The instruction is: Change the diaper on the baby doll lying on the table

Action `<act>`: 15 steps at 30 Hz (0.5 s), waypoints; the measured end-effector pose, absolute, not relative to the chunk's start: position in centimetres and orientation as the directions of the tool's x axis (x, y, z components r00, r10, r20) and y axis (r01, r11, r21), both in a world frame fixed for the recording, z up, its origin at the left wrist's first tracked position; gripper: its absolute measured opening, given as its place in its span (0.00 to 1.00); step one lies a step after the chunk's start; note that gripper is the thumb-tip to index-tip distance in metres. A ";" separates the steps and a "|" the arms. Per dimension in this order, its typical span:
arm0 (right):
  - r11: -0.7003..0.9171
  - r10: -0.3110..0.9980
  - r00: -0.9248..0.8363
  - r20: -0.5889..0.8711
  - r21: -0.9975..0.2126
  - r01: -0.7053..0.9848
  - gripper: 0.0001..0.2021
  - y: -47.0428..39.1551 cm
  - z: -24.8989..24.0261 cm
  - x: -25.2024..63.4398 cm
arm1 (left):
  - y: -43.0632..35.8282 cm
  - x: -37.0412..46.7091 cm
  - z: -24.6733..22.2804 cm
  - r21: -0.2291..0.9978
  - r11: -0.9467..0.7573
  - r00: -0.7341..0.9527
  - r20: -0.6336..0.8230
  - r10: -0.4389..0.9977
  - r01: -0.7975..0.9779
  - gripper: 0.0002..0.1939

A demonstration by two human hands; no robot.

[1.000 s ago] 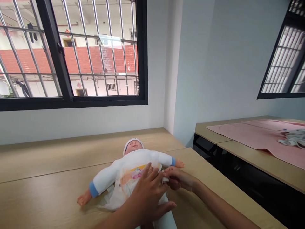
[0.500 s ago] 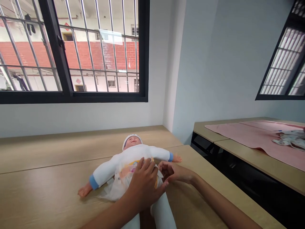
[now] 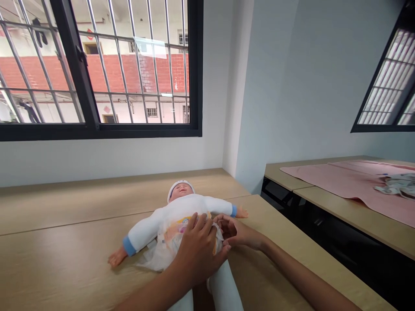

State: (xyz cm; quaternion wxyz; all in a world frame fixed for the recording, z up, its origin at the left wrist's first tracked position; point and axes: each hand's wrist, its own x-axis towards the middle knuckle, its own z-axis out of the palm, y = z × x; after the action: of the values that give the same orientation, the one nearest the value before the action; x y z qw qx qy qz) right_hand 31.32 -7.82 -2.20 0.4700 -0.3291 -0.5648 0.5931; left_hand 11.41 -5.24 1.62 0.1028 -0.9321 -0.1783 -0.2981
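A baby doll [image 3: 186,204] in a white outfit with blue cuffs and a cap lies on its back, head away from me, arms spread. Around its hips is a white diaper [image 3: 167,247] with a coloured print on the front; its left flap lies loose on the table. My left hand [image 3: 199,246] rests over the front of the diaper with its fingers stretched out. At the diaper's right side, my right hand [image 3: 236,233] has its fingers curled round the edge, thumb close to the left thumb. The fingertips are partly hidden.
The doll lies on a light wooden table [image 3: 71,259] against the wall, beneath a barred window [image 3: 139,77]. To the right, across a dark gap, another table [image 3: 340,207] carries a pink mat [image 3: 343,181] and a crumpled pale cloth [image 3: 400,185].
My right hand has shifted slightly at the diaper's side, and more of the diaper's white edge shows there. My left hand stays on the front. The view has moved a little.
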 end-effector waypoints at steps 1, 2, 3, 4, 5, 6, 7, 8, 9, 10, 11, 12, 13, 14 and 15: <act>0.093 0.933 -0.329 0.147 -0.980 -0.175 0.30 -7.8 -2.3 31.3 | -5.2 11.4 1.6 -0.089 -0.916 0.758 0.595 0.267 0.392 0.18; 0.112 0.937 -0.311 0.158 -0.981 -0.160 0.30 -7.8 -2.4 31.2 | -5.3 11.5 1.6 -0.092 -0.916 0.758 0.596 0.263 0.391 0.18; 0.132 0.940 -0.295 0.170 -0.981 -0.145 0.30 -7.8 -2.4 31.1 | -5.3 11.5 1.6 -0.096 -0.916 0.759 0.597 0.260 0.389 0.18; 0.151 0.943 -0.278 0.184 -0.979 -0.133 0.30 -7.9 -2.4 31.0 | -5.3 11.5 1.6 -0.099 -0.916 0.762 0.594 0.258 0.388 0.18; 0.168 0.947 -0.256 0.196 -0.978 -0.125 0.29 -8.0 -2.3 30.9 | -5.3 11.4 1.6 -0.101 -0.917 0.766 0.589 0.258 0.386 0.18; 0.180 0.951 -0.231 0.205 -0.976 -0.122 0.29 -8.1 -2.1 30.8 | -5.4 11.4 1.7 -0.101 -0.917 0.771 0.582 0.261 0.386 0.18; 0.188 0.955 -0.209 0.210 -0.975 -0.122 0.28 -8.2 -1.9 30.7 | -5.4 11.4 1.7 -0.100 -0.916 0.775 0.574 0.266 0.388 0.18; 0.194 0.957 -0.193 0.215 -0.974 -0.121 0.28 -8.3 -1.8 30.7 | -5.4 11.4 1.8 -0.098 -0.915 0.778 0.566 0.272 0.391 0.18; 0.200 0.957 -0.187 0.220 -0.972 -0.119 0.28 -8.3 -1.7 30.6 | -5.5 11.3 1.8 -0.095 -0.915 0.781 0.561 0.277 0.393 0.17; 0.206 0.956 -0.188 0.225 -0.972 -0.118 0.28 -8.3 -1.6 30.6 | -5.5 11.3 1.8 -0.094 -0.914 0.782 0.557 0.280 0.395 0.17; 0.210 0.954 -0.193 0.229 -0.971 -0.118 0.28 -8.3 -1.6 30.5 | -5.5 11.3 1.9 -0.094 -0.913 0.783 0.555 0.282 0.396 0.16; 0.213 0.953 -0.194 0.232 -0.970 -0.115 0.28 -8.3 -1.6 30.5 | -5.5 11.3 1.9 -0.095 -0.913 0.784 0.552 0.284 0.397 0.16; 0.216 0.955 -0.184 0.233 -0.970 -0.108 0.27 -8.3 -1.6 30.4 | -5.5 11.3 1.9 -0.095 -0.913 0.785 0.550 0.285 0.398 0.16; 0.219 0.958 -0.165 0.233 -0.971 -0.097 0.26 -8.2 -1.5 30.4 | -5.5 11.4 1.9 -0.095 -0.912 0.786 0.549 0.286 0.399 0.16; 0.219 0.964 -0.136 0.230 -0.971 -0.092 0.24 -8.2 -1.5 30.4 | -5.5 11.4 2.0 -0.096 -0.912 0.786 0.547 0.286 0.398 0.16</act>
State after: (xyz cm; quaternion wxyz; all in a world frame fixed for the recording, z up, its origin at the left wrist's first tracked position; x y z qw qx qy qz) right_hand 30.36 -8.24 -1.48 0.5341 -0.3829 -0.5693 0.4940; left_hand 11.37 -5.49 1.96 0.1036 -0.9394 -0.1821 -0.2713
